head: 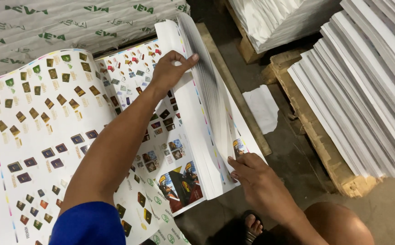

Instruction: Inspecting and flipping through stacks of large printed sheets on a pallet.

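The printed sheets [193, 136] sit in a thick stack low in front of us, its right edge lifted and fanned into a curve. Our left hand [170, 70] closes on the far part of that lifted bundle, thumb over the top edge and fingers curled behind, so this grip is clamped on the sheets. Our right hand [256, 174] rests at the near right corner, fingertips pressed into the fanned edges; whether it pinches a sheet or only presses against them we cannot tell.

Moving outward, the sheets carry rows of small coloured package pictures, with thin colour strips along the margins. To the left lies a curled sheet [38, 122] of the same kind, rolled open and flat against the stack. Under the right edge runs a wooden board [233, 86], then bare concrete floor [292, 149] with one loose white scrap [263, 109] on it.

Farther right, a wooden pallet [315, 131] bears stepped piles of white paper [370, 86]. Far left, a wrapped bale [70, 22] with green marks stands behind the stack.

We judge the handling of the bundle to be midway: part of the stack is raised and separated, while a good share lies flat beneath, untouched.
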